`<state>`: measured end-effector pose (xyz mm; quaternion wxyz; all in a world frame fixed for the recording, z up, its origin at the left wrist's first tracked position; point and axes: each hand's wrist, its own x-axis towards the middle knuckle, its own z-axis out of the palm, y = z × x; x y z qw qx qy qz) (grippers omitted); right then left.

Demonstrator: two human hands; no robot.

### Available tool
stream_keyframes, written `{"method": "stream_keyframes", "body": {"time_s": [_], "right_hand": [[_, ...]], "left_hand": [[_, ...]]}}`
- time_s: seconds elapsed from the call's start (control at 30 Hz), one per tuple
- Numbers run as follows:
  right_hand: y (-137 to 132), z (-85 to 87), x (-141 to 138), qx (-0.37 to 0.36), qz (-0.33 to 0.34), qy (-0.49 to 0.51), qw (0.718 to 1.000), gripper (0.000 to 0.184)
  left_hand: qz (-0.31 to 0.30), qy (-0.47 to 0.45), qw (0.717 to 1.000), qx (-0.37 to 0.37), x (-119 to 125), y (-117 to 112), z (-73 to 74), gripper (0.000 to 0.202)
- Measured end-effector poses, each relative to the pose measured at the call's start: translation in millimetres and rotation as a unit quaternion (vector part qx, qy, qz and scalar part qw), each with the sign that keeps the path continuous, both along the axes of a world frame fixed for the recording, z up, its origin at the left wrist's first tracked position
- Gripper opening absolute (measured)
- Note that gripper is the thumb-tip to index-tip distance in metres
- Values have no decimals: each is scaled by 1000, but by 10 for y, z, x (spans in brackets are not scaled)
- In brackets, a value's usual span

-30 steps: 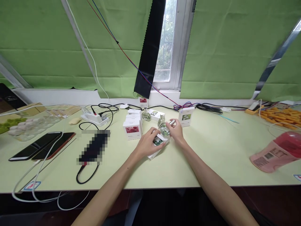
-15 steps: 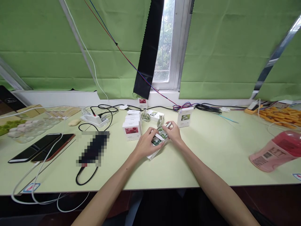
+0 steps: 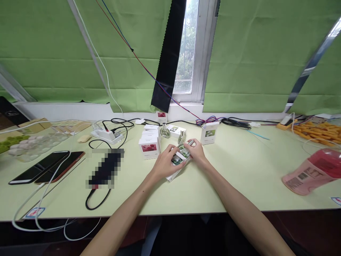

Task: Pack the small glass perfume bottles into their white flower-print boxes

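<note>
My left hand (image 3: 165, 164) grips a small white box (image 3: 177, 167) with a green floral picture, lying tilted on the pale green table (image 3: 213, 185). My right hand (image 3: 196, 151) pinches a small glass perfume bottle (image 3: 185, 149) with a silver cap at the open end of that box. Just behind the hands stand two more glass bottles (image 3: 165, 131) and several white boxes, one with a red picture (image 3: 149, 147) and one with a green picture (image 3: 209, 132).
Two phones (image 3: 48, 165) and a pixelated device (image 3: 105, 169) with cables lie at the left. A power strip (image 3: 106, 135) sits behind them. A pink bottle (image 3: 311, 174) lies at the right, orange sticks (image 3: 317, 131) beyond it. Green curtains hang behind.
The bottle in my right hand has come down and closer to the box opening. My left hand has stayed on the box.
</note>
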<state>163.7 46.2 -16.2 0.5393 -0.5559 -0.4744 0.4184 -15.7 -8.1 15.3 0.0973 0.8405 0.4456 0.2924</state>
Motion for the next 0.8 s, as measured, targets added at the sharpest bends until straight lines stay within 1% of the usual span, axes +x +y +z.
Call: {"method": "stream_keyframes", "body": {"time_s": [0.2, 0.43, 0.6, 0.8], "right_hand": [[-18, -6, -37, 0, 29, 18, 999, 44], [-26, -8, -47, 8, 42, 18, 999, 45], [-14, -41, -40, 20, 46, -5, 999, 41], [-25, -37, -44, 13, 46, -35, 998, 38]], "left_hand": [[-5, -2, 1000, 5, 3, 0, -1, 35], [-6, -9, 1000, 1, 9, -16, 23, 35], [-8, -3, 1000, -5, 3, -8, 22, 35], [-3, 19, 1000, -17, 1, -2, 20, 37]]}}
